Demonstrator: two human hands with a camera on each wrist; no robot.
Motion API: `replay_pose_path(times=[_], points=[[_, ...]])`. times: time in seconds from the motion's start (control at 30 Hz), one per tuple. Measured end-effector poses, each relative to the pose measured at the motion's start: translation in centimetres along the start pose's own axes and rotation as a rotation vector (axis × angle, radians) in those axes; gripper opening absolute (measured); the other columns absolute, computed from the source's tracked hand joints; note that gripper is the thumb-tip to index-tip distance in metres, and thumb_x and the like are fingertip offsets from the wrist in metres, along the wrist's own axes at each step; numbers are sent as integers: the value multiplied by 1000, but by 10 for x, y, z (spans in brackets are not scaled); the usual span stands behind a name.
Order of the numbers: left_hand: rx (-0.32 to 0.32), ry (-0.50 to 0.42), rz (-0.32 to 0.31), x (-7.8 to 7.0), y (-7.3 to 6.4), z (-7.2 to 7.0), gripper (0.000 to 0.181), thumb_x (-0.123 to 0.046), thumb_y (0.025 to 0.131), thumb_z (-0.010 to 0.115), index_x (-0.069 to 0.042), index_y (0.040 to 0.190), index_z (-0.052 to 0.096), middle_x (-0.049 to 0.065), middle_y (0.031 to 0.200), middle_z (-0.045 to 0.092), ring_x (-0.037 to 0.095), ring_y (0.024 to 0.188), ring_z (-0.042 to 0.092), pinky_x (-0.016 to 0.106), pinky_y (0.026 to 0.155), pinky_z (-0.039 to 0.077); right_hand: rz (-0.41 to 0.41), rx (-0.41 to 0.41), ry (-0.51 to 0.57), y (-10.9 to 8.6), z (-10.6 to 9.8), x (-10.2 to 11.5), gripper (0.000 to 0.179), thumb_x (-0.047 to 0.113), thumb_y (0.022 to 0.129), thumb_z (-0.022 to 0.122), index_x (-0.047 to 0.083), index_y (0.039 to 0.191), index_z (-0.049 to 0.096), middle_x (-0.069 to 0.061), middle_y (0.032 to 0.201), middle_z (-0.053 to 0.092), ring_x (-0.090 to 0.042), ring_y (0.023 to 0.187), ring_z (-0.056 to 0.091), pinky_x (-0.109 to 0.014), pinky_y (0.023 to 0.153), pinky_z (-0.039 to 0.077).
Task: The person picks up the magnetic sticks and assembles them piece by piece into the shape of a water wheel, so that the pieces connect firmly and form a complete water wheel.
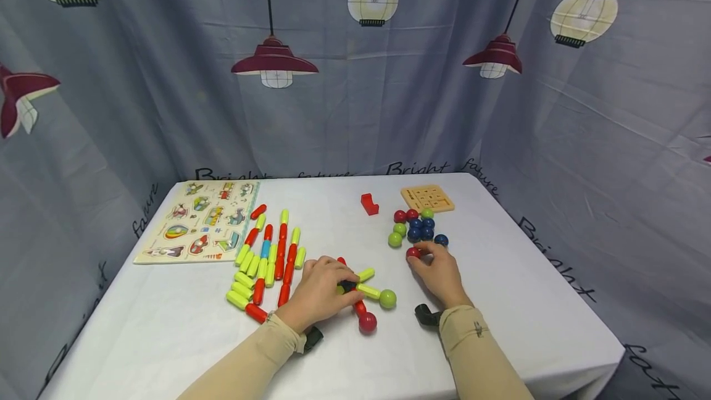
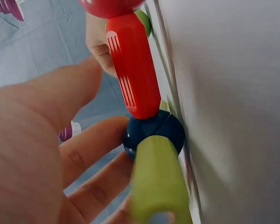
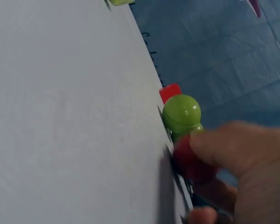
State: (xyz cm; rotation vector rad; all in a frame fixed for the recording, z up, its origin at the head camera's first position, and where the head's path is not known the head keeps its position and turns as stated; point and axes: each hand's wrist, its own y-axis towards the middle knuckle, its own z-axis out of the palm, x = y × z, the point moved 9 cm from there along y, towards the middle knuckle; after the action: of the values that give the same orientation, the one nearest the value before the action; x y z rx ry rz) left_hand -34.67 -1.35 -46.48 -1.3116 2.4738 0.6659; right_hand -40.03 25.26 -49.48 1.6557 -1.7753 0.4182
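My left hand holds a dark blue ball at the middle of a rod-and-ball build, its fingers against the ball's side. From that ball stick out a red rod and yellow-green rods. The build's outer ends carry a red ball and a green ball. My right hand pinches a loose red ball between thumb and fingers, at the near side of a group of balls. Green balls stand just beyond it in the right wrist view, where the held ball is blurred.
Red and yellow-green rods lie in rows left of my left hand, one with a blue piece. A picture board is at back left. Blue balls, a red block and a wooden board lie at back right.
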Motion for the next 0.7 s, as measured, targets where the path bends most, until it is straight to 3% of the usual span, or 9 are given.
replay_pose_path(times=[0.1,0.27,0.43,0.7], points=[[-23,-16,-19,1,1,0,33,-53,86,79,-30,111,79,-14,107,72,13,109,54,41,90,33,-44,52,42,-3,7,7,37,31,94,76,17,127,69,-6,117,69,-21,95,62,-37,83,52],[-39,-29,-22,2,2,-1,28,-45,87,81,-29,110,80,-15,106,73,13,109,55,40,89,33,-28,64,59,-5,10,10,34,30,92,78,20,124,70,-3,116,69,-19,92,60,-33,80,50],[-39,-65,6,0,2,0,19,-30,91,80,-27,110,81,-14,105,76,15,109,58,40,89,34,-2,181,141,-12,21,14,30,27,89,81,26,118,72,1,109,70,-21,89,58,-32,75,50],[-38,-190,34,2,4,0,18,-17,90,81,-19,107,82,-12,100,77,9,95,60,26,85,53,-34,259,216,-17,29,20,25,25,85,84,27,109,75,5,103,71,-21,86,57,-30,71,48]])
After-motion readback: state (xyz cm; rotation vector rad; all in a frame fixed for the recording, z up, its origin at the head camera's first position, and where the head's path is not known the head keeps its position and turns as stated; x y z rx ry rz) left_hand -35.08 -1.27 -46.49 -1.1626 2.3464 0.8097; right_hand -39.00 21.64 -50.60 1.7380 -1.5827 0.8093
